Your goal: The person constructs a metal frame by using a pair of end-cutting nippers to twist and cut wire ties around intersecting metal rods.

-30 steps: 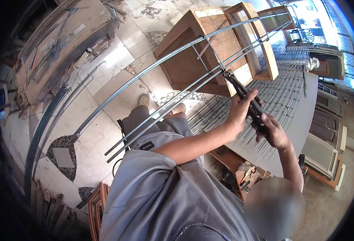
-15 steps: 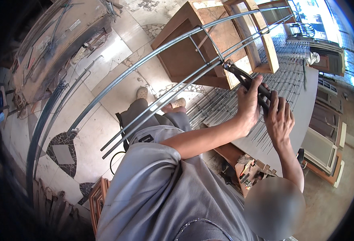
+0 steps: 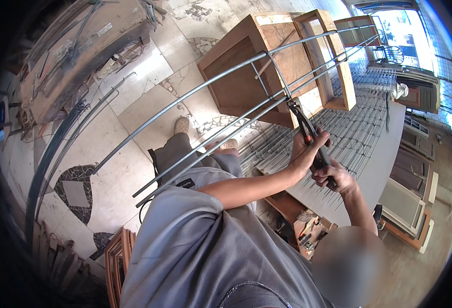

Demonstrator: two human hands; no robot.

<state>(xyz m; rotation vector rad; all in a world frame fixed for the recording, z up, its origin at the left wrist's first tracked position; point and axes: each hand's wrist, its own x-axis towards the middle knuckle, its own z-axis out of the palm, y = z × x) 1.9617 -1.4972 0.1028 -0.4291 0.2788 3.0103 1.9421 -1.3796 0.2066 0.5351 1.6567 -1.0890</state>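
Both of my hands are closed on long black-handled pincers (image 3: 303,122). My left hand (image 3: 307,151) wraps the handles nearer the head, while my right hand (image 3: 335,177) grips them close to their ends. The jaws are at a corner of a steel rebar cage (image 3: 265,53), where a thin square stirrup (image 3: 278,75) meets the lower long bars. Whether a wire sits between the jaws is too small to tell. The cage's long bars run from beside my legs toward the far right, in front of a wooden cabinet (image 3: 236,72).
Wire mesh and thin rods (image 3: 359,108) lie on a grey board (image 3: 385,133) at the right. Loose bent bars (image 3: 51,154) lie on the tiled floor at left, near a worn wooden bench (image 3: 67,61). Framed panels (image 3: 408,192) stand farther right. Tools fill a wooden box (image 3: 310,231).
The pincers' handles have swung down toward me around the jaws. Both hands moved down and left with them, my right hand the farthest. The cage has shifted slightly downward in view.
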